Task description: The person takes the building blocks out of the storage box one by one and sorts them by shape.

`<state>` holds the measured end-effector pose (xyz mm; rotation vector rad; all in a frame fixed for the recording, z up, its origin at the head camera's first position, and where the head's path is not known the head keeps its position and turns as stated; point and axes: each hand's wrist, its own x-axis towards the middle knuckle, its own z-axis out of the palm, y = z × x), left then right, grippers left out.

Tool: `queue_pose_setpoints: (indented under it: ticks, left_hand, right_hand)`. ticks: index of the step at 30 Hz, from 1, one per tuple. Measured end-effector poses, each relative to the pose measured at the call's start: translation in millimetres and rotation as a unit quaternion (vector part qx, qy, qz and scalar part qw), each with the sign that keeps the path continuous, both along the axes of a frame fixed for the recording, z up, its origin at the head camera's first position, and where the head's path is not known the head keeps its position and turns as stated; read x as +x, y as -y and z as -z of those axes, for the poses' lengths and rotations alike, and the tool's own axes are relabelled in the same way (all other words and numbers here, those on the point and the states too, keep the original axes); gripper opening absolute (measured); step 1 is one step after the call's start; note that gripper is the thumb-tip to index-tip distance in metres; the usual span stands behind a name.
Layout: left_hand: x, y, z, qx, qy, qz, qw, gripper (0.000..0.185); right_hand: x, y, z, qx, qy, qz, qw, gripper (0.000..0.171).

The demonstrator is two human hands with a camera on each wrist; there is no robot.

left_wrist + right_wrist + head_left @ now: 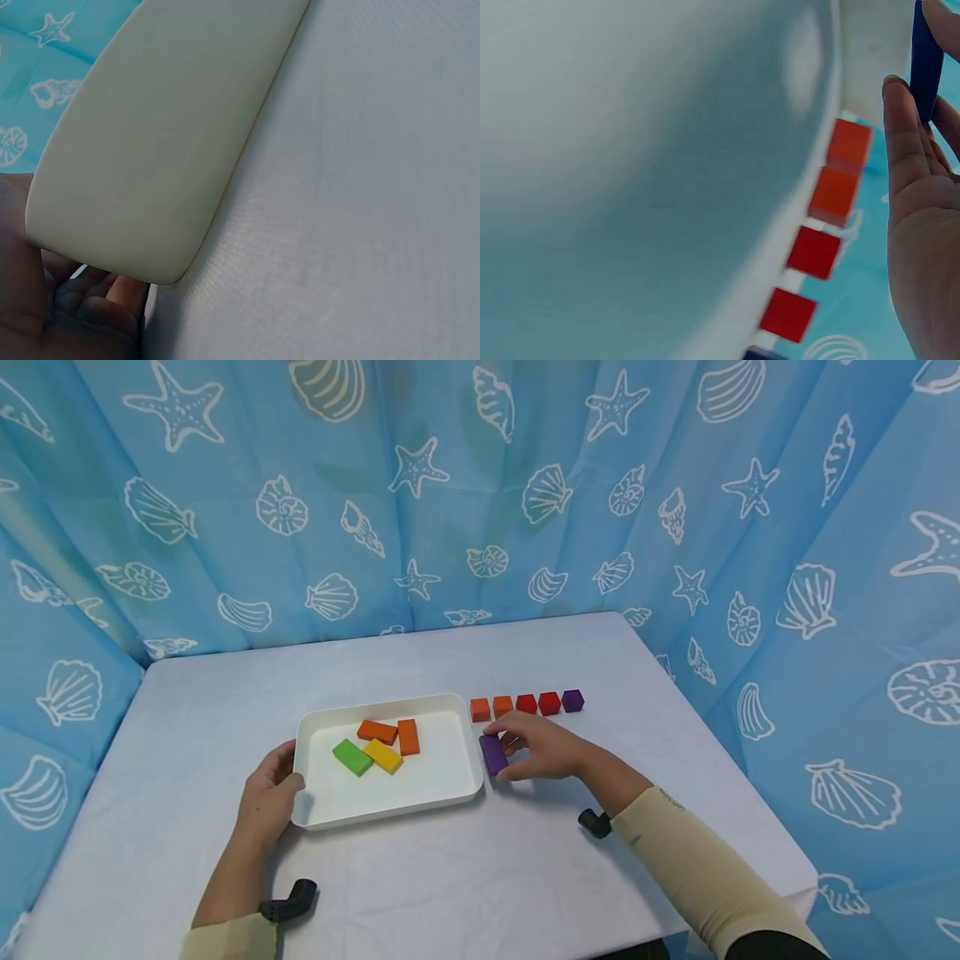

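A person's right hand (543, 747) pinches a long purple wooden block (492, 753) btwn thumb and fingers, low on the white cloth-covered table (187, 727), just beside the right rim of a shallow white plastic tray (442, 777). The left hand (266, 793) grips the tray's left edge. In the tray lie 2 orange blocks (393, 733), a green block (352, 757) & a yellow block (383, 755). Behind the right hand, a row of small cubes (527, 702): 2 orange, 2 red, 1 purple.

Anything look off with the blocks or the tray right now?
Nothing spilled or damaged. The four blocks in the white tray lie jumbled, unlike the neat cube row. The right hand holds a purple block.
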<state>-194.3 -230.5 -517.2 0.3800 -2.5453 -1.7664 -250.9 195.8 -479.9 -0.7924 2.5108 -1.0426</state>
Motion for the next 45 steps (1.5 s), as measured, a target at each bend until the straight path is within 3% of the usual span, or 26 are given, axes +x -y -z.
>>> queue_pose_setpoints:
  ticks: [7, 21, 45]
  left_hand:
    - [-1.4, 0.9, 1.5, 0.001, -0.012, 0.003, 0.9999, 0.069]
    - [0.2, -1.9, 1.7, 0.002, -0.012, -0.003, 0.9999, 0.068]
    - [-0.9, -2.2, 3.0, 0.000, -0.013, -0.002, 0.9999, 0.068]
  right_hand:
    - [2.8, -5.8, 14.2, 0.055, 0.002, -0.002, 0.999, 0.071]
    - [-0.9, 3.6, 19.0, 0.090, -0.014, -0.009, 0.996, 0.066]
    - [-6.0, 6.8, 25.1, 0.097, -0.017, -0.008, 0.995, 0.067]
